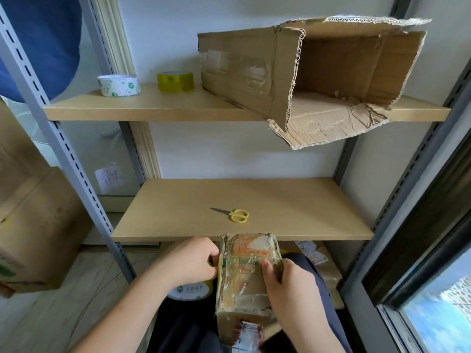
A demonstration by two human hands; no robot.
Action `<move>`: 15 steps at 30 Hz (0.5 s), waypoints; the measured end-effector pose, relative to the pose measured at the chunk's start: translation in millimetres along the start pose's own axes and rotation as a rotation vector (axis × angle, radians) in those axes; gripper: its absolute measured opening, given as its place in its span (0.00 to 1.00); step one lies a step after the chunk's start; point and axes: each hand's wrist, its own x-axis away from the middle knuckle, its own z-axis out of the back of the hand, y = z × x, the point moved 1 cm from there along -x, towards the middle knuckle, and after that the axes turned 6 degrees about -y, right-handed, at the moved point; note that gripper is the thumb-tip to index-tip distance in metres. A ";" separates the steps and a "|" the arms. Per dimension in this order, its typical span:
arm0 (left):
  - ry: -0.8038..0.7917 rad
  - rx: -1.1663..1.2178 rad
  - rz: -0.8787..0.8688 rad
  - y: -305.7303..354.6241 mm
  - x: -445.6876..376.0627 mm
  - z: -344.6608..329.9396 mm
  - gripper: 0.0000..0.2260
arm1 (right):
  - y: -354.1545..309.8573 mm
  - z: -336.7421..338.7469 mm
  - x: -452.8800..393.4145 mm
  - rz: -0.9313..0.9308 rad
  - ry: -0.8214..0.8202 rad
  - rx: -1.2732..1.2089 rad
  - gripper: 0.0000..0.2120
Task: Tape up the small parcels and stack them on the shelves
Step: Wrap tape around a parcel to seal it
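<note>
Item: small parcel [248,273], brown card under wrinkled clear tape, standing on end in my lap just below the near edge of the lower shelf [242,200].

Hands: my right hand [285,284] is gripping the parcel's right side, thumb pressing across the taped face. My left hand [190,261] is curling against the parcel's left edge over a tape roll [190,291] with a green-printed core; I am probably pinching the tape's free end, though the fingers are hiding it.

Risks: the tape is already lying creased, so another pull at a slant is likely to be folding onto itself or lifting off the card. The parcel is balancing on its narrow end; a hard tug from the left could be twisting it out of my right grip. The scissors [233,214] are lying well apart on the lower shelf, so reaching for them is meaning one hand letting go.

Surroundings: the upper shelf [153,108] is carrying a white tape roll [118,85] at far left, a yellow tape roll [175,81] beside it, and a torn open carton [318,72] overhanging the front edge at right. Grey slotted uprights [63,138] are framing the unit; a large box [35,225] is sitting at left, a window [438,314] at near right.
</note>
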 end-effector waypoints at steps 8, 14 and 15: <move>-0.011 -0.008 0.040 2.1 5.1 -0.1 0.12 | 9.4 2.0 -13.5 -0.083 -0.103 -0.134 0.27; -0.086 0.038 0.053 12.5 9.3 -4.5 0.06 | 22.0 -3.0 -4.6 -0.092 -0.023 -0.332 0.27; -0.096 0.077 0.041 13.0 10.4 -5.7 0.07 | 26.6 -1.6 -3.8 -0.094 -0.026 -0.360 0.27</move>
